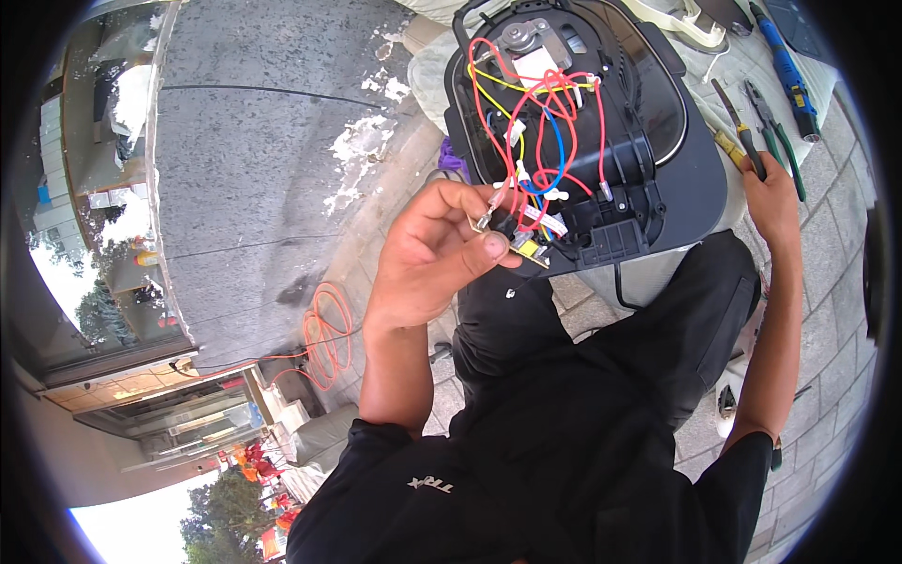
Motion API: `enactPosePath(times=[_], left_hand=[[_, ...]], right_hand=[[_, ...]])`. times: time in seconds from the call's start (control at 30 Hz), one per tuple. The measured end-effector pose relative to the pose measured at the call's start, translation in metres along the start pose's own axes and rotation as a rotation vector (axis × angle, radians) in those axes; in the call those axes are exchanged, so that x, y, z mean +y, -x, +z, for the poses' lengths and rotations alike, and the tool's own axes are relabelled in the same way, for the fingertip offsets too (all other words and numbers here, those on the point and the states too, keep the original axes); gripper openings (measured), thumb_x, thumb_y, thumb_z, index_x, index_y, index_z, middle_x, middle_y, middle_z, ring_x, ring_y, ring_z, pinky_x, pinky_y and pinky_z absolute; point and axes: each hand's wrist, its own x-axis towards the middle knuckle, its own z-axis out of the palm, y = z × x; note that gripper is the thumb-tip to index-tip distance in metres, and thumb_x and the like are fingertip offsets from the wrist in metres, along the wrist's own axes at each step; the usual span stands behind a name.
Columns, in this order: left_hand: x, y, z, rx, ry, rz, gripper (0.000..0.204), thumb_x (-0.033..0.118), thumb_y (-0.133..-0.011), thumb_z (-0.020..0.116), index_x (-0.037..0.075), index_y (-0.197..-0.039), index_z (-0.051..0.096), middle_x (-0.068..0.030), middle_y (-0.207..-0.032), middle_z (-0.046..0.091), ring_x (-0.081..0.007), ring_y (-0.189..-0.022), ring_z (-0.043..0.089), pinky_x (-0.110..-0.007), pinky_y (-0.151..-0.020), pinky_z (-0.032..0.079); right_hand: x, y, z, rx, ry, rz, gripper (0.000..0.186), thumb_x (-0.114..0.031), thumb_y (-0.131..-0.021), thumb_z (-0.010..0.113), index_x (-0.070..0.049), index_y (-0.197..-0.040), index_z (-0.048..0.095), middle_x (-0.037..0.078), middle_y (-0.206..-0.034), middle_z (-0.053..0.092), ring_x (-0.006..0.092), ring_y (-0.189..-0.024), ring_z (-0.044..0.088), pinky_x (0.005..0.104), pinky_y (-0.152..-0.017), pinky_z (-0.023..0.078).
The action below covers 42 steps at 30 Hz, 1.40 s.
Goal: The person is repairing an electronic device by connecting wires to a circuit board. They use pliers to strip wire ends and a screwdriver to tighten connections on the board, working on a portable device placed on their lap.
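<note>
On my lap and a covered surface ahead rests an opened black appliance housing (615, 141), its red, yellow and blue wires (554, 132) looping out over a metal part. My left hand (427, 249), closed at the housing's near left edge, pinches a small circuit board (529, 248) and a wire end with a metal terminal (485, 220) between thumb and fingers. Off to the right, my right hand (774, 202) is wrapped round a pair of pliers (742, 132) with yellow and black handles. The hand partly hides the handles.
Beside the right hand lie green-handled pliers (776, 132) and a blue power screwdriver (789, 80). A white plastic part (691, 23) sits at the far right. An orange cable (324, 338) coils on the paving at left, near a grey speckled slab (263, 169).
</note>
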Motion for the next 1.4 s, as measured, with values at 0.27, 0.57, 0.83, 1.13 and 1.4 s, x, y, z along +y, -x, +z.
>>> enactPosePath(times=[0.27,0.57,0.83,1.13,1.4], left_hand=[[-0.002,0.001,0.002,0.014,-0.007,0.022,0.025,-0.004,-0.101,0.068,-0.002,-0.124,0.057,-0.0211,-0.137,0.066,-0.0276,-0.121,0.070,-0.049,-0.094,0.067],[-0.001,0.003,0.001,0.032,-0.081,0.024,0.027,-0.002,-0.102,0.069,-0.004,-0.126,0.057,-0.0197,-0.132,0.067,-0.0255,-0.114,0.072,-0.046,-0.093,0.067],[-0.005,0.004,0.002,0.038,-0.051,0.049,0.029,-0.001,-0.103,0.069,-0.003,-0.129,0.058,-0.0198,-0.134,0.066,-0.0244,-0.116,0.071,-0.046,-0.092,0.067],[-0.009,0.005,0.002,0.067,-0.027,0.046,0.029,-0.004,-0.102,0.069,-0.002,-0.129,0.059,-0.0204,-0.135,0.066,-0.0242,-0.118,0.070,-0.043,-0.091,0.068],[-0.010,0.004,0.001,0.061,-0.028,0.073,0.026,-0.003,-0.102,0.068,-0.002,-0.127,0.059,-0.0252,-0.134,0.067,-0.0282,-0.117,0.072,-0.047,-0.090,0.069]], right_hand=[[-0.009,0.010,0.007,0.151,0.329,-0.151,0.033,-0.016,-0.095,0.062,-0.002,-0.124,0.068,0.026,-0.116,0.069,0.0460,-0.107,0.069,0.0526,-0.093,0.054],[-0.001,0.011,0.014,0.206,0.496,-0.175,0.033,-0.012,-0.095,0.060,-0.004,-0.126,0.068,0.023,-0.119,0.069,0.0436,-0.113,0.068,0.0537,-0.097,0.054],[0.002,0.009,0.012,0.167,0.512,-0.166,0.035,-0.014,-0.096,0.059,-0.005,-0.129,0.064,0.024,-0.120,0.069,0.0439,-0.115,0.068,0.0541,-0.098,0.054],[0.003,0.009,0.010,0.141,0.417,-0.153,0.034,-0.015,-0.096,0.059,-0.007,-0.129,0.063,0.025,-0.116,0.070,0.0458,-0.110,0.069,0.0544,-0.095,0.054],[0.029,-0.012,0.008,0.066,0.236,-0.129,0.037,-0.022,-0.098,0.060,-0.005,-0.130,0.067,0.029,-0.115,0.073,0.0481,-0.110,0.070,0.0517,-0.096,0.054]])
